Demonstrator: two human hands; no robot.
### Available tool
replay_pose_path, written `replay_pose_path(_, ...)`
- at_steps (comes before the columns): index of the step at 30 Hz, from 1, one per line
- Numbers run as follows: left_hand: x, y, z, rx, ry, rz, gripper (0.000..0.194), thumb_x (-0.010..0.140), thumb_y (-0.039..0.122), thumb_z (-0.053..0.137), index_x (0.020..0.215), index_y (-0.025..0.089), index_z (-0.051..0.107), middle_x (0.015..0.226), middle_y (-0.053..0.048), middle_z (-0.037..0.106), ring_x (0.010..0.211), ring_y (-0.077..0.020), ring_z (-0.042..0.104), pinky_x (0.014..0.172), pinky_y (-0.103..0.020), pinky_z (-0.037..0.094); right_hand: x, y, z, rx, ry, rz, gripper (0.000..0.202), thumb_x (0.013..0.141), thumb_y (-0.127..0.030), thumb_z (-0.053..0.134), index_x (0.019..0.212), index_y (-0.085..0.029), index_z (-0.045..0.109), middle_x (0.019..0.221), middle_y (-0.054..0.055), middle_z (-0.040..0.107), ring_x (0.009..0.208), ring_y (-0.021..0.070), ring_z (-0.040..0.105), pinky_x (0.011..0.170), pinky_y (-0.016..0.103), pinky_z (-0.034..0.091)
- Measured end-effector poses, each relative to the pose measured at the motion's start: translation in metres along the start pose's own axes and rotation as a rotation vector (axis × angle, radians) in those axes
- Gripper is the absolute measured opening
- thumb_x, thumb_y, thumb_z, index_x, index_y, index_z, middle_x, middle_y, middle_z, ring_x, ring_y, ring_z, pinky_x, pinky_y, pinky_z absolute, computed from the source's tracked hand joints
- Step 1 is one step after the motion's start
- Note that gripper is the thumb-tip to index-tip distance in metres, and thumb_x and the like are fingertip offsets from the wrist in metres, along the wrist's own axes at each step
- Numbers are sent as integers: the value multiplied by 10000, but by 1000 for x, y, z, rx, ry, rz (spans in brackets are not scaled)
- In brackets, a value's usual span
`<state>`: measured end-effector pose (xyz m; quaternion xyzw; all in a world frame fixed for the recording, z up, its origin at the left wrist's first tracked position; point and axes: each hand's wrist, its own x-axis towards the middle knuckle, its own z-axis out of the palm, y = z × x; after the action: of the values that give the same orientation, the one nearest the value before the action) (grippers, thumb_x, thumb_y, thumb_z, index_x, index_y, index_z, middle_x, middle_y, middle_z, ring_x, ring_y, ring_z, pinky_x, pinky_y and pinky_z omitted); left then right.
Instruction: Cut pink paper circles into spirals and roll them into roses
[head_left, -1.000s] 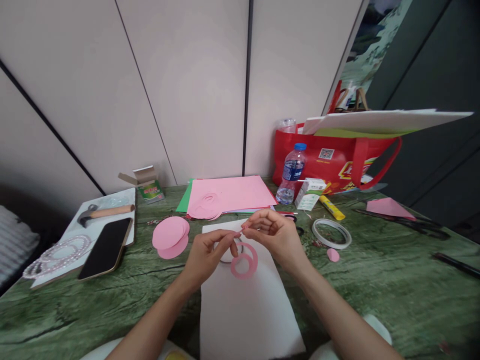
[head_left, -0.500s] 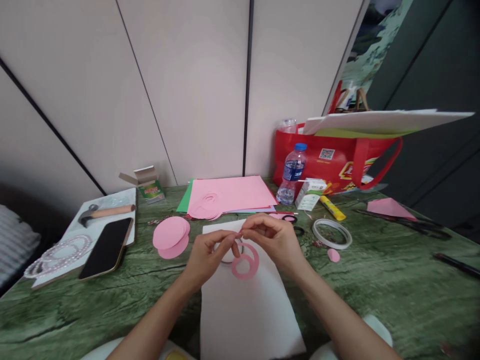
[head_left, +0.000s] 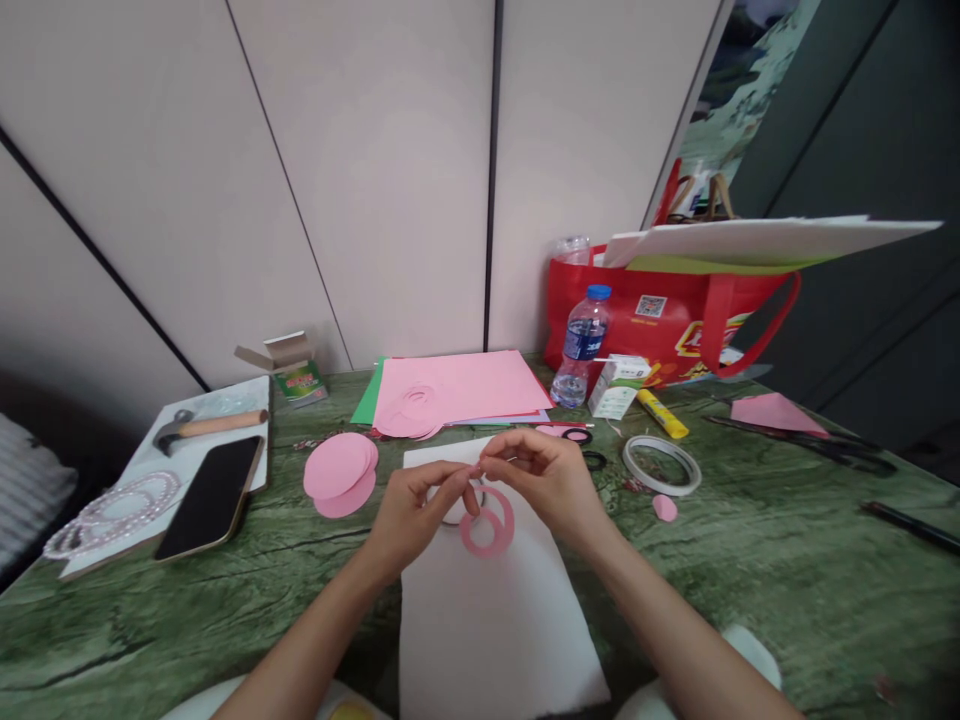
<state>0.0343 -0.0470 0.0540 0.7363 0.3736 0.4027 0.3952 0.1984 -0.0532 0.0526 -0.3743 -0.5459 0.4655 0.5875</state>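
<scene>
Fingertips of my left hand [head_left: 424, 502] and my right hand [head_left: 538, 475] meet in a pinch above a white sheet [head_left: 495, 625]. Between them they grip one end of a pink paper spiral [head_left: 504, 535], whose loops hang down over the sheet. Behind my left fingers a ring-shaped thing [head_left: 454, 517], perhaps a tape roll, is partly hidden on the sheet. Pink paper circles [head_left: 337, 468] lie in a pile left of my left hand. Beyond the hands, more cut pink spirals [head_left: 412, 408] rest on stacked pink paper [head_left: 480, 385].
At left are a phone [head_left: 210, 500], a hammer [head_left: 214, 424], bead strings [head_left: 120, 510] and an opened box [head_left: 300, 380]. On the right stand a bottle [head_left: 583, 345], a small carton [head_left: 619, 388] and a red bag [head_left: 637, 315], with a glue stick [head_left: 662, 413], a tape roll [head_left: 694, 478] and scissors [head_left: 840, 448] nearby.
Both hands keep their pinch on the pink paper spiral in almost the same place. The whole view has shifted very slightly; nothing else visibly differs.
</scene>
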Motion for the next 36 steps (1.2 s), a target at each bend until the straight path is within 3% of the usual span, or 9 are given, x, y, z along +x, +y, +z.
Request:
replay_pose_path(15, -1, -1, 0, -12, -12, -27, 291, 848, 323, 491, 704, 156, 682, 645, -40, 684, 830, -201, 639, 820, -302, 473, 2, 0, -3, -5, 87, -71, 119, 618, -248, 741, 663, -175, 657, 624, 7, 652, 565, 132, 601, 531, 246, 502)
replay_pose_path(25, 1, -3, 0, -67, 17, -32, 280, 840, 317, 507, 705, 149, 686, 627, -30, 672, 755, -177, 634, 811, -293, 470, 4, 1, -2, 55, 60, -23, 121, 668, -260, 708, 771, -196, 710, 828, 45, 718, 708, 170, 662, 695, 315, 545)
replay_pose_path(32, 0, -2, 0, -67, -2, -23, 298, 845, 316, 500, 676, 150, 681, 651, -36, 677, 777, -178, 634, 857, -302, 452, 4, 1, -3, 50, 63, -4, 102, 667, -245, 713, 748, -186, 693, 708, 17, 700, 638, 139, 639, 638, 275, 535)
replay_pose_path(36, 0, -1, 0, -71, -5, -35, 291, 845, 318, 500, 692, 146, 679, 609, -32, 656, 747, -173, 626, 785, -281, 474, 3, 1, -4, 88, 49, 7, 115, 659, -231, 723, 740, -184, 657, 640, -18, 663, 573, 100, 602, 573, 220, 496)
